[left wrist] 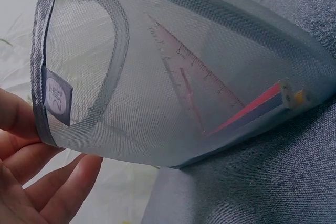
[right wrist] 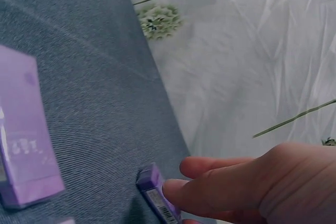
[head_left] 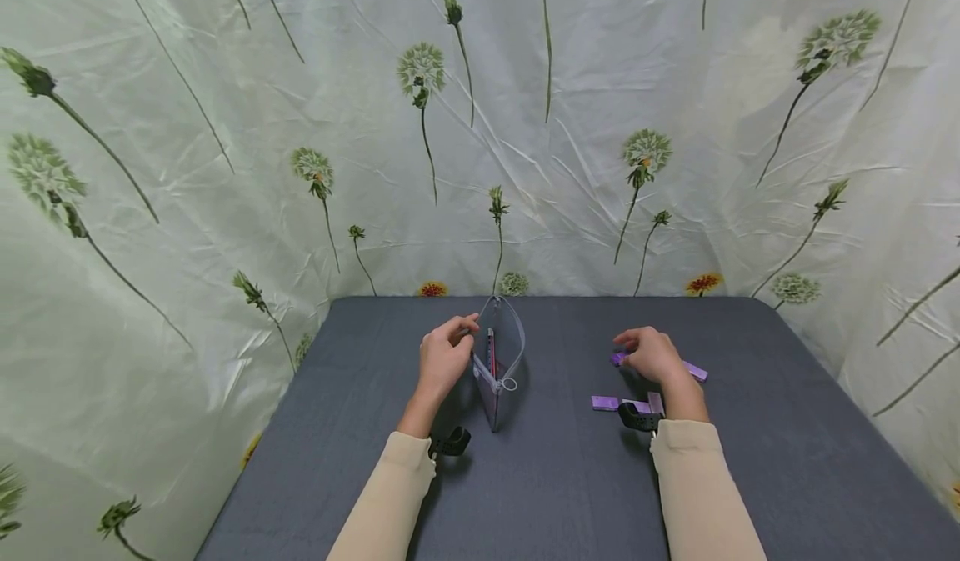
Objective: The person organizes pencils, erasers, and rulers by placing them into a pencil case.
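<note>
A grey mesh zip pouch (head_left: 512, 336) stands upright on the table with its top spread apart. My left hand (head_left: 447, 354) pinches the pouch's edge, near a small grey label (left wrist: 59, 96). Through the mesh show a clear set square (left wrist: 191, 72) and a pink-and-dark striped item (left wrist: 252, 106). Over on the right, my right hand (head_left: 651, 354) holds a small purple box (right wrist: 157, 198) with a barcode by its near end. Part of that box is hidden behind the fingers.
Close to the right wrist lie more purple pieces, including a flat one (head_left: 604, 403) and a paler upright one (head_left: 656, 403). A larger lilac box (right wrist: 29, 135) shows in the right wrist view. Behind the dark grey table (head_left: 547, 494) hangs a flower-printed curtain (head_left: 570, 169).
</note>
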Motion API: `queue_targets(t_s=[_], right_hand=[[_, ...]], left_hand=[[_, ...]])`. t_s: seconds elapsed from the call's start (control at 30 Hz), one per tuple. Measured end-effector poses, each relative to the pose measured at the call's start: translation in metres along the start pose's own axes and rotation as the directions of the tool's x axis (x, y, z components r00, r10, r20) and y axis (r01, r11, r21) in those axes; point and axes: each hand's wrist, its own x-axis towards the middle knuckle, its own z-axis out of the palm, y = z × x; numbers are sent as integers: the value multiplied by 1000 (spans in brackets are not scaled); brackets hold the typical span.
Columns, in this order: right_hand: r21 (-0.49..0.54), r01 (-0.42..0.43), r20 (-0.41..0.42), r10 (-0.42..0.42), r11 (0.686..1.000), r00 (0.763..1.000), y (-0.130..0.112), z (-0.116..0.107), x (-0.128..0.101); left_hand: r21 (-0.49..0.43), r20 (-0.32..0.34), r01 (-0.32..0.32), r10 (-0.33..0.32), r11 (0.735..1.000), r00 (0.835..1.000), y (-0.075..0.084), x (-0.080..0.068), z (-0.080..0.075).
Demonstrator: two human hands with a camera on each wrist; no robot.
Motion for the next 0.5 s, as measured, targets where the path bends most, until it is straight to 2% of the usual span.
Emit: queue_targets(t_s=[0.2, 0.5], right_hand=[[-3, -6, 5, 6, 1000, 1000, 5, 5, 3], [-2, -26, 4, 26, 1000, 1000, 6, 12, 5]], left_hand=[[-39, 14, 5, -5, 999, 1000, -2, 1, -1], [-152, 29, 1, 4, 988, 1000, -8, 1, -4]])
